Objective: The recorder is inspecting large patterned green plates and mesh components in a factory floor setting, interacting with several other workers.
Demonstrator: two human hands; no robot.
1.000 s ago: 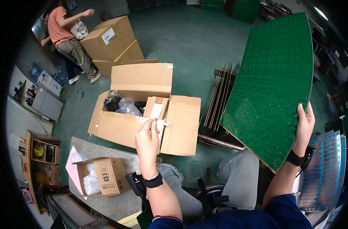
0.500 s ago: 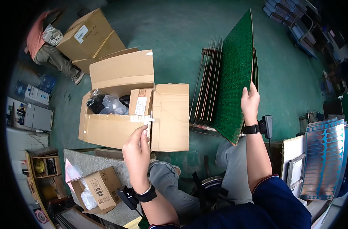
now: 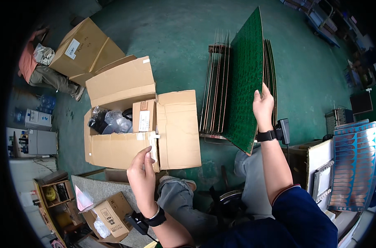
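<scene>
My right hand (image 3: 264, 106) grips the near right edge of a large green circuit board panel (image 3: 246, 82), thumb on its face. The panel stands tilted in a metal rack (image 3: 214, 136), among several thinner upright boards (image 3: 217, 91) to its left and more behind its right edge. My left hand (image 3: 143, 177) is raised just before the near right corner of an open cardboard box (image 3: 113, 148). Its thumb and index finger come together in a pinch; whatever lies between them, if anything, cannot be made out. Black and clear plastic bags (image 3: 117, 122) and a small carton (image 3: 144, 115) lie inside the box.
A big taped carton (image 3: 86, 49) stands at the far left beside a person (image 3: 35, 66). A smaller open carton (image 3: 111, 215) sits on a grey surface (image 3: 86, 184) at lower left. Blue-and-copper patterned sheets (image 3: 353, 165) lean at the right. Green floor (image 3: 167, 41) stretches beyond.
The whole view has shifted, with the box and rack sitting further left. The right hand keeps its hold on the panel. The left hand is slightly lower and still pinched.
</scene>
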